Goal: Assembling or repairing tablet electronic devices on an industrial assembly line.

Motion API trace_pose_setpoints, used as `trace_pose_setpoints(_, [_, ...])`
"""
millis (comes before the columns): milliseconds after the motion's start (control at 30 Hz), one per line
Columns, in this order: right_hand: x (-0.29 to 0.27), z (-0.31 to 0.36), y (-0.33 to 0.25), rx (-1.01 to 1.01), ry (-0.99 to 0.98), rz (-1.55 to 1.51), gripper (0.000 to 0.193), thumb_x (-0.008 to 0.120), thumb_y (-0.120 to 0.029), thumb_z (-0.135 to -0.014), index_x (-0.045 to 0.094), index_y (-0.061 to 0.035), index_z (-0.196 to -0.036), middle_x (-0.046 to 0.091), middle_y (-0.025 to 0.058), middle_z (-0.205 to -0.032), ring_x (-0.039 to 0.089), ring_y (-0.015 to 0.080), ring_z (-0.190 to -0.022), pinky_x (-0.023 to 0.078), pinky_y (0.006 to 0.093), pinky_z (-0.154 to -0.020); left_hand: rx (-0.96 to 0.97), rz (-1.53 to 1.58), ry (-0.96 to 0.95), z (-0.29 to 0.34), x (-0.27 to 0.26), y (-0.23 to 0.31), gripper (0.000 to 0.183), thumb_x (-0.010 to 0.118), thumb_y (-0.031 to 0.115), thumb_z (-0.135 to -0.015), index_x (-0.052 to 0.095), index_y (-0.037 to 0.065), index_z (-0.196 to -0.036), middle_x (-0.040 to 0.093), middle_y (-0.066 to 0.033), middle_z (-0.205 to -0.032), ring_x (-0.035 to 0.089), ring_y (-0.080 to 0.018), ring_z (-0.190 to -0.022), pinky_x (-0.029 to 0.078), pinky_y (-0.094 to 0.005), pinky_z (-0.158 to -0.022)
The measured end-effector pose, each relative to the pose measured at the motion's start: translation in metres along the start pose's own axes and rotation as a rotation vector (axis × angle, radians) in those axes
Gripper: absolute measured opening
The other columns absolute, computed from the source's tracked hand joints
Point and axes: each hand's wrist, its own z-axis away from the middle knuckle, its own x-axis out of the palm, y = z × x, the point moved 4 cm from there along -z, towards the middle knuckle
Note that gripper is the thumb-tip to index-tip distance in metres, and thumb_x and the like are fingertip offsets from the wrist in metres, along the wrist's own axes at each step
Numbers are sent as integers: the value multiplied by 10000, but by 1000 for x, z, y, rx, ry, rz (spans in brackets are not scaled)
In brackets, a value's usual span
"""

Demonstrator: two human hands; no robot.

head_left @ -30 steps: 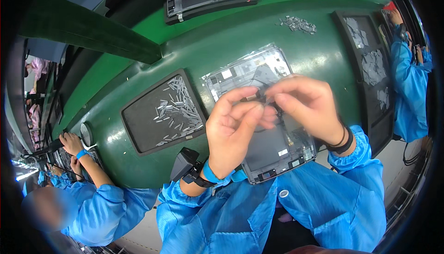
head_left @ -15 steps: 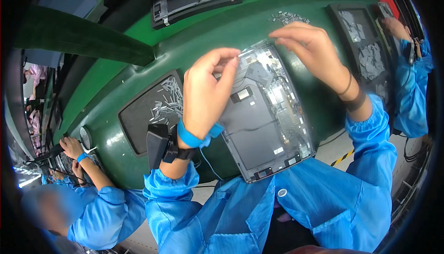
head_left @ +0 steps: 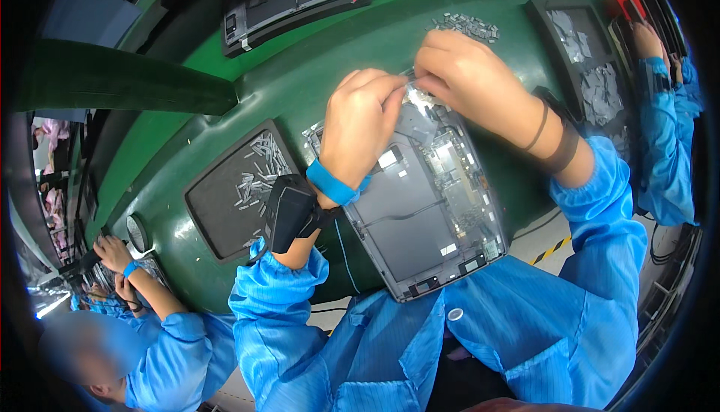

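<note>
An opened laptop base lies in front of me, its dark battery on the left and a circuit board along the right. My left hand is over its far part, thumb and fingertips pinched together. From the right, my right hand bends its fingers down at the far edge, close to the left fingertips. Both hands are closed; whatever sits between their fingertips is too small or too covered to name. The hands hide much of the laptop's far end.
Left of the laptop, a black tray holds small grey strips. A pile of small grey pieces lies beyond my right hand. At right stands a tray of grey sheets. Another opened laptop sits at the back. Co-workers are on both sides.
My right hand has moved left and its fingers have closed near the left fingertips. Both hands were farther apart before.
</note>
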Motion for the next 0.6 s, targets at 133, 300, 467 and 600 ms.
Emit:
trace_pose_setpoints(133, [6,-2,16,35,-60,-194,105,714,-99,-760,641,-30,-789,579,108,-747,617,323,-765,527,407,-708,59,-60,-3,-2,2,1,116,703,40,-798,717,-11,-902,695,-136,-878,656,-298,-806,521,-365,-735])
trace_pose_setpoints(300, [6,-6,18,-138,-132,-136,98,689,-114,-763,634,-36,-742,569,91,-676,626,308,-719,538,397,-682,98,-102,8,1,1,5,100,705,47,-799,712,-8,-882,696,-135,-884,649,-302,-798,518,-369,-732])
trace_pose_setpoints(467, [4,-5,9,-279,-136,59,93,675,-91,-704,596,-50,-678,587,81,-691,642,265,-716,542,371,-664,181,-330,-39,3,3,11,83,702,47,-792,688,6,-863,673,-122,-823,628,-308,-760,516,-384,-711])
trace_pose_setpoints(600, [1,-9,3,-254,-144,75,94,671,-89,-711,596,-44,-679,583,78,-685,640,263,-718,542,368,-660,217,-384,-70,1,6,8,79,703,49,-786,672,6,-846,662,-118,-815,621,-306,-748,513,-388,-704])
